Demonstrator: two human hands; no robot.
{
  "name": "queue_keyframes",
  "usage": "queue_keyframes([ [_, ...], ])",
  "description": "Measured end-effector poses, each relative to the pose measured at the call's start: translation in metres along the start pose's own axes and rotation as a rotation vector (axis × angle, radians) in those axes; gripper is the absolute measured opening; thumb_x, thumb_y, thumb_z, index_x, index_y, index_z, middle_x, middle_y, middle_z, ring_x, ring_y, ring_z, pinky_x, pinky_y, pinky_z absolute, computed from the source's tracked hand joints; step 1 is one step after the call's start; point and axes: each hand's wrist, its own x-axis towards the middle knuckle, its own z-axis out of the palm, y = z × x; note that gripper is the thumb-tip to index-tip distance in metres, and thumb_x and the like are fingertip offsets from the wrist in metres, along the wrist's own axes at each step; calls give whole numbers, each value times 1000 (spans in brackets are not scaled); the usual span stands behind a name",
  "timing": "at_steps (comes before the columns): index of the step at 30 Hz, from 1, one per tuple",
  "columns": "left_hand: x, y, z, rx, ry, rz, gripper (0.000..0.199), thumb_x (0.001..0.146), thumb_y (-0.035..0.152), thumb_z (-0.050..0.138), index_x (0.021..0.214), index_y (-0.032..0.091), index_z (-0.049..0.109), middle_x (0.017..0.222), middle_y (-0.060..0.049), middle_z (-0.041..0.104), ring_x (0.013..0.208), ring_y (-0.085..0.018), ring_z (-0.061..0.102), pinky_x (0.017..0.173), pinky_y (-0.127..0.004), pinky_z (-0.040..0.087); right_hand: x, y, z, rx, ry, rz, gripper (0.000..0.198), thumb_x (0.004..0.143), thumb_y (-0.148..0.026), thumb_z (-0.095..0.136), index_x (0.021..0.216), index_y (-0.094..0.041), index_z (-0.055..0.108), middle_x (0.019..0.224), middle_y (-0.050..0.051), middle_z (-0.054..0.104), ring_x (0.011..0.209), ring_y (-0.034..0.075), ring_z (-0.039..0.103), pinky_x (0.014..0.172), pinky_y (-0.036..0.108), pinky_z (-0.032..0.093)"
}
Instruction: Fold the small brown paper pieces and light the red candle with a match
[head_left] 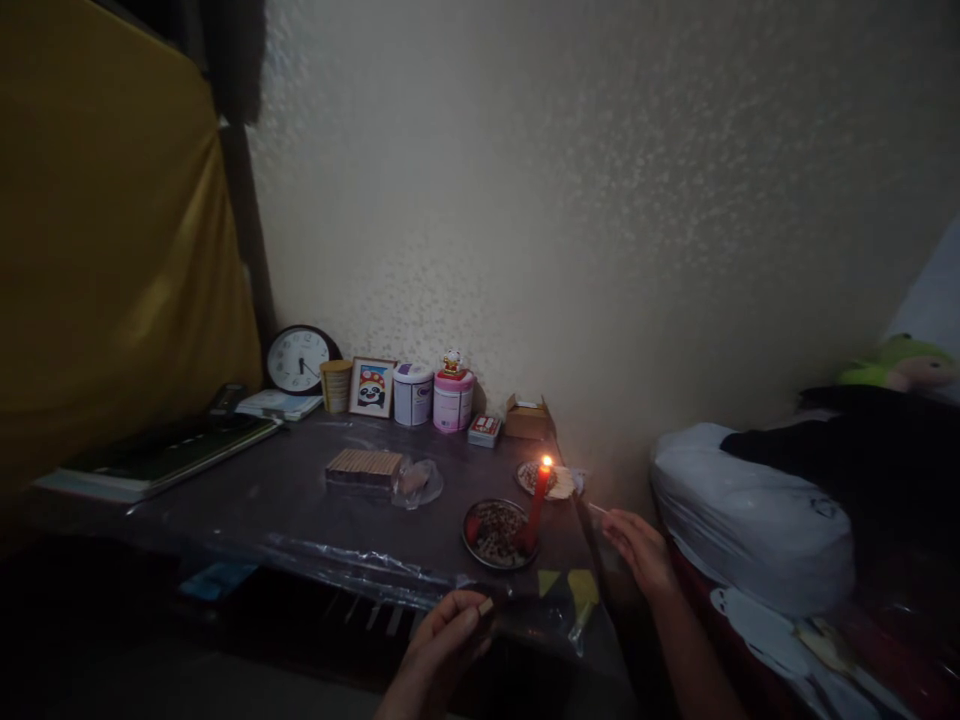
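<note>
Right hand point(636, 548) pinches a matchstick point(598, 509) beside the lit red candle point(537, 503), left hand point(444, 632) grips a matchbox point(486, 606); risk: flame reaching fingers or the table's plastic cover point(360, 555).

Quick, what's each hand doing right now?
Left hand: closed around a small box, apparently a matchbox.
Right hand: pinching a thin stick beside the lit red candle.
</note>
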Motion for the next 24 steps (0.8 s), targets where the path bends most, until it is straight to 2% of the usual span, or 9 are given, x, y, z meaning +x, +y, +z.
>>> queue_keyframes([
  [5,5,-6,-5,26,77,-36,31,60,41,77,78,18,66,80,-2,66,79,-15,57,75,-26,38,24,18,12,-113,-34,107,15,80,-29,64,82,-13,63,75,-1,66,66,11,64,63,28,54],
  [7,6,-8,-8,39,74,-40,32,60,42,76,78,18,66,79,-2,65,79,-16,57,76,-27,38,34,27,18,-173,-38,148,15,86,-27,58,91,-13,61,86,0,65,71,12,63,65,29,54],
  [13,7,-9,-12,55,67,-72,32,59,41,77,78,18,67,79,-3,65,83,-18,58,79,-29,38,59,44,32,-326,-35,220,24,87,-29,57,107,-15,57,107,5,61,88,17,62,73,35,53],
  [20,6,0,-7,41,84,-97,31,56,42,79,75,20,68,77,-2,65,80,-16,57,77,-27,37,70,54,43,-398,-53,214,27,87,-30,56,109,-16,57,111,5,60,91,18,62,76,37,53],
  [24,5,3,-6,48,35,-96,29,60,42,77,77,20,67,79,-3,65,78,-16,56,76,-28,37,72,58,46,-406,-48,180,26,87,-30,57,108,-15,57,109,5,61,90,18,62,75,36,53],
])
